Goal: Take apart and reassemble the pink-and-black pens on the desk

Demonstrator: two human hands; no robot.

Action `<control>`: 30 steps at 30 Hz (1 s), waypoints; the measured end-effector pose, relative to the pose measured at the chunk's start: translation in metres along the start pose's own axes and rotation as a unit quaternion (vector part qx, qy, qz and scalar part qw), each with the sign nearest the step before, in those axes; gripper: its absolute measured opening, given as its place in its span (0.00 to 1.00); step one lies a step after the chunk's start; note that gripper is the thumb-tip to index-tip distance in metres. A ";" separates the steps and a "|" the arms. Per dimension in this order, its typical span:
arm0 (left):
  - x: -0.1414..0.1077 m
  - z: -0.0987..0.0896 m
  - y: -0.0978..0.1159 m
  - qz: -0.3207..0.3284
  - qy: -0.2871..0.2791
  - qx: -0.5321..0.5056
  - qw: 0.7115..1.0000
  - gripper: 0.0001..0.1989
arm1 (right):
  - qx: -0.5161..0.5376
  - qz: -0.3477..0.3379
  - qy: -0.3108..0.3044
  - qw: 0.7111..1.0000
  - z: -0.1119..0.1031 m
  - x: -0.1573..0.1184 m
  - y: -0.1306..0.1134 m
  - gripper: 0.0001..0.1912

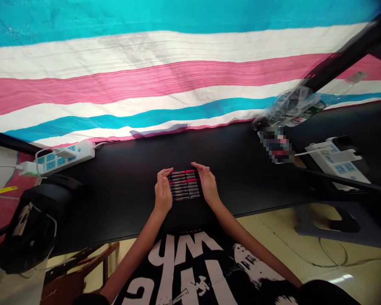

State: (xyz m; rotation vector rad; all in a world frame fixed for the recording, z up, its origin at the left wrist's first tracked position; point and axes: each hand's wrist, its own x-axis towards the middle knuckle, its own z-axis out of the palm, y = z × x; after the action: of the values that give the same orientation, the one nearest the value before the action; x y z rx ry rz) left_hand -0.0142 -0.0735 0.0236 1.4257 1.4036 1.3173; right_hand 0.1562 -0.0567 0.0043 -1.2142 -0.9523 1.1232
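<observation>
A tight row of several black marker pens [186,185] with red and pink bands lies crosswise on the black desk [120,182], side by side. My left hand [163,190] cups the row's left end, with its fingertips on the pens. My right hand [207,183] presses against the right end, its fingers curving over the far corner. The middle of the row shows between my hands, while the pen ends are partly hidden by my fingers.
A white power strip [63,157] with a plugged-in cable lies at the desk's far left. Another power strip [336,163] sits at the right, near a clear plastic bag [288,106] and a pixelated object [276,146]. A black bag [34,224] sits at the left.
</observation>
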 end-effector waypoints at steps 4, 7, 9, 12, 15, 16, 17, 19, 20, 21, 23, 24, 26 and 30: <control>0.001 0.001 -0.001 0.000 -0.011 0.035 0.999 0.19 | -0.108 -0.035 -0.008 0.993 0.000 -0.002 -0.009 0.25; 0.001 0.002 0.000 0.000 -0.010 0.031 0.999 0.19 | -0.148 -0.054 -0.028 0.987 0.000 -0.003 -0.013 0.25; 0.001 0.002 0.001 -0.004 0.000 0.019 1.000 0.19 | -0.161 -0.073 -0.037 0.984 0.000 -0.004 -0.012 0.25; 0.001 0.001 0.001 -0.020 0.022 -0.004 1.000 0.20 | -0.162 -0.079 -0.040 0.983 0.000 -0.004 -0.011 0.25; 0.002 0.001 0.000 -0.038 0.032 -0.028 0.998 0.20 | -0.136 -0.051 -0.048 0.988 -0.002 -0.004 -0.013 0.24; 0.002 0.000 0.000 -0.041 0.034 -0.037 0.998 0.20 | -0.123 -0.046 -0.050 0.990 -0.003 -0.003 -0.013 0.24; 0.002 0.000 -0.001 -0.043 0.037 -0.048 0.997 0.21 | -0.109 -0.043 -0.052 0.992 -0.004 -0.003 -0.014 0.24; 0.002 0.001 -0.003 -0.041 0.041 -0.070 0.996 0.21 | -0.085 -0.042 -0.051 0.994 -0.005 -0.002 -0.013 0.23; 0.002 0.001 -0.004 -0.040 0.042 -0.077 0.995 0.20 | -0.077 -0.042 -0.048 0.995 -0.005 -0.002 -0.013 0.22; 0.002 0.001 -0.005 -0.039 0.043 -0.082 0.995 0.20 | -0.070 -0.042 -0.045 0.996 -0.005 -0.001 -0.012 0.22; 0.001 0.002 -0.005 -0.037 0.045 -0.084 0.995 0.19 | -0.058 -0.036 -0.039 0.997 -0.005 -0.001 -0.011 0.22; 0.001 0.002 -0.005 -0.036 0.045 -0.082 0.995 0.19 | -0.053 -0.035 -0.035 0.997 -0.004 -0.001 -0.011 0.22; 0.001 0.002 -0.004 -0.033 0.042 -0.077 0.996 0.19 | -0.053 -0.038 -0.027 0.998 -0.004 -0.002 -0.011 0.22; 0.001 -0.003 -0.002 -0.009 0.032 -0.041 0.999 0.19 | -0.114 -0.061 -0.022 0.991 -0.005 -0.003 -0.013 0.21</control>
State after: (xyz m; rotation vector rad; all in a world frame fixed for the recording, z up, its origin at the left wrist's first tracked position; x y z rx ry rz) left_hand -0.0175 -0.0725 0.0224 1.3245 1.3850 1.4045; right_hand 0.1619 -0.0604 0.0164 -1.2977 -1.1980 0.9675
